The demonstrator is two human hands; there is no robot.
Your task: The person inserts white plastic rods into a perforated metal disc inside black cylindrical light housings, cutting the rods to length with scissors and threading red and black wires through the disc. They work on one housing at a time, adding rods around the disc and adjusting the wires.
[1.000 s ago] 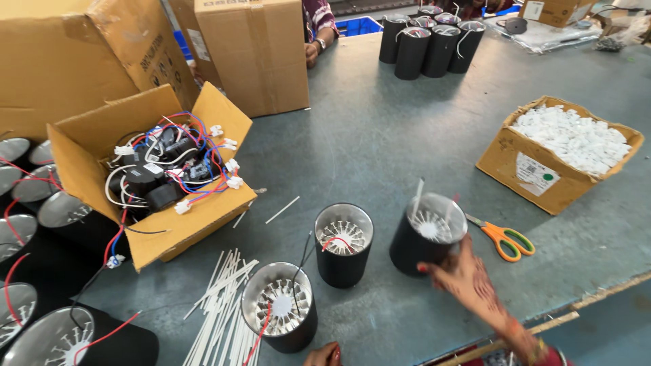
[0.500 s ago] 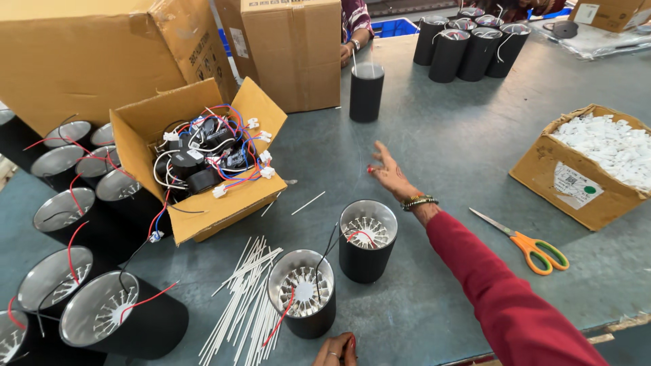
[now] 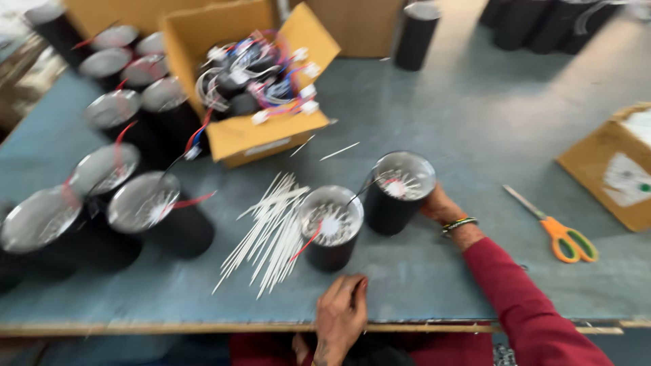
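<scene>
Black cylinder (image 3: 397, 193) clasped by right hand (image 3: 439, 205) grip; left hand (image 3: 341, 315) curled shut, near table edge (image 3: 169, 327).

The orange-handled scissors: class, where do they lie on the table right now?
In the head view the scissors lie flat at the table's right side, between the right hand and a cardboard box.

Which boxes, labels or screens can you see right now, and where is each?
Open cardboard box: centre left of the table, tan, flaps up, filled with black parts and coloured wires.
Cardboard box: right edge, tan, cut off by the frame.
Label: on that box's side, white with a green spot, blurred.
Large cardboard boxes: far side of the table, plain tan.
No screens or signs in view.
</scene>
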